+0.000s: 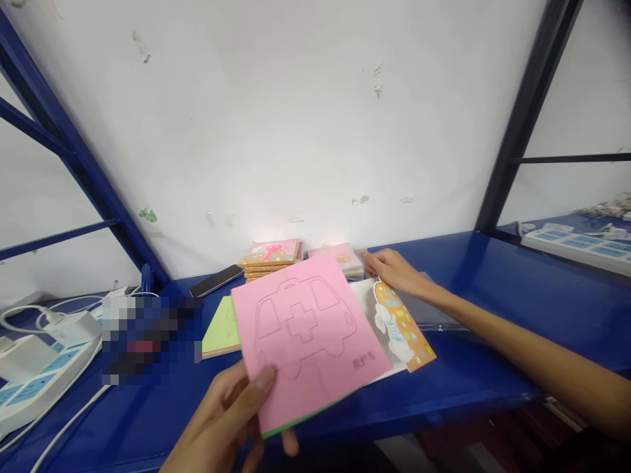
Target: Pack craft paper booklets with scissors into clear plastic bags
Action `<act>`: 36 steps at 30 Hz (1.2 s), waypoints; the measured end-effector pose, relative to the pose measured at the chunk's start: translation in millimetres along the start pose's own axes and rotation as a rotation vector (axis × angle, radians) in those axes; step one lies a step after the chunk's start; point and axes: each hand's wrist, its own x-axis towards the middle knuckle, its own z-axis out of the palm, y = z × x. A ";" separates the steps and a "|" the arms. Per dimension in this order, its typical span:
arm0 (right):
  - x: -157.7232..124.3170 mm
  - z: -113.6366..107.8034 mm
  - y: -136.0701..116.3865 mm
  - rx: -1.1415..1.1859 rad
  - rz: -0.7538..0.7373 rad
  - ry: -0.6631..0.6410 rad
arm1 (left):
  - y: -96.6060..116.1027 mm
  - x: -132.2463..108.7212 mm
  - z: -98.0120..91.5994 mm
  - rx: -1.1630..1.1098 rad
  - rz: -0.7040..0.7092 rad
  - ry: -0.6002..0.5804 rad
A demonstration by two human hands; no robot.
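My left hand grips a stack of paper sheets by its lower left corner, thumb on top and fingers beneath. The top sheet is pink, with the outline of an ambulance bearing a cross; a green edge shows below it. My right hand reaches to the back, its fingers closed at the right side of a pale pink stack that seems to be in clear plastic. What the fingertips pinch is hard to see. Partly behind the pink sheets lies an open booklet with a white rabbit on an orange cover.
Left of the pink stack is a pile of orange-edged booklets. A black phone and a light green pad lie further left. Power strips with white cables line the left side. Clear plastic rests on the blue table.
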 end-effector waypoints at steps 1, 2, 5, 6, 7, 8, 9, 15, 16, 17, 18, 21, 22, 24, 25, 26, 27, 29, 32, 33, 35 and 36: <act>-0.5 -0.2 -1.3 0.068 0.020 0.003 | 3.5 8.1 10.7 0.005 0.020 -0.037; -1.1 -0.4 -2.5 0.146 0.043 0.000 | 5.4 15.6 19.7 0.017 0.028 -0.075; -1.8 -1.0 -3.4 0.343 0.091 -0.042 | 3.1 33.5 34.4 0.068 0.056 -0.184; -1.4 -1.7 -2.6 0.372 0.094 -0.055 | 1.1 37.6 35.5 0.086 0.066 -0.215; -0.6 -2.8 -1.2 0.384 0.093 -0.064 | -0.5 40.8 35.3 0.099 0.073 -0.238; 0.6 -4.4 0.4 0.391 0.093 -0.068 | -1.3 43.1 34.3 0.104 0.077 -0.251; 2.0 -6.5 2.2 0.399 0.097 -0.068 | -0.8 44.5 32.8 0.102 0.078 -0.259; 7.9 -19.1 10.9 0.658 0.221 -0.101 | 17.3 45.2 25.6 0.048 0.107 -0.245; 8.1 -19.7 12.1 0.700 0.244 -0.123 | 19.4 45.0 24.9 0.053 0.117 -0.245; 8.2 -19.8 13.3 0.731 0.264 -0.147 | 20.7 44.9 24.1 0.059 0.126 -0.250; 8.2 -19.7 14.4 0.753 0.281 -0.173 | 21.2 44.8 23.2 0.068 0.128 -0.261; 8.2 -20.0 16.7 0.789 0.312 -0.218 | 20.9 45.0 20.5 0.084 0.135 -0.263; 8.2 -20.8 16.9 0.798 0.314 -0.220 | 20.9 45.1 19.7 0.086 0.137 -0.257; 8.0 -23.5 16.2 0.815 0.319 -0.216 | 21.8 45.1 18.0 0.081 0.137 -0.249; 7.7 -25.1 15.4 0.826 0.327 -0.220 | 22.7 45.1 17.3 0.078 0.131 -0.248; 7.3 -26.6 14.3 0.836 0.339 -0.230 | 23.6 45.0 16.7 0.078 0.119 -0.248; 6.8 -27.8 13.1 0.845 0.350 -0.236 | 24.5 44.9 16.1 0.077 0.109 -0.243; 5.7 -28.5 10.7 0.858 0.361 -0.235 | 25.3 45.0 15.3 0.083 0.099 -0.238; 4.1 -24.7 7.8 0.857 0.354 -0.220 | 23.0 46.5 15.6 0.109 0.120 -0.245; 3.5 -22.6 6.9 0.848 0.348 -0.224 | 21.6 47.4 16.4 0.120 0.128 -0.251; 1.6 -18.0 4.1 0.812 0.329 -0.224 | 18.8 49.5 19.2 0.145 0.136 -0.269; 0.4 -15.7 2.0 0.788 0.316 -0.214 | 17.6 50.6 21.3 0.163 0.141 -0.277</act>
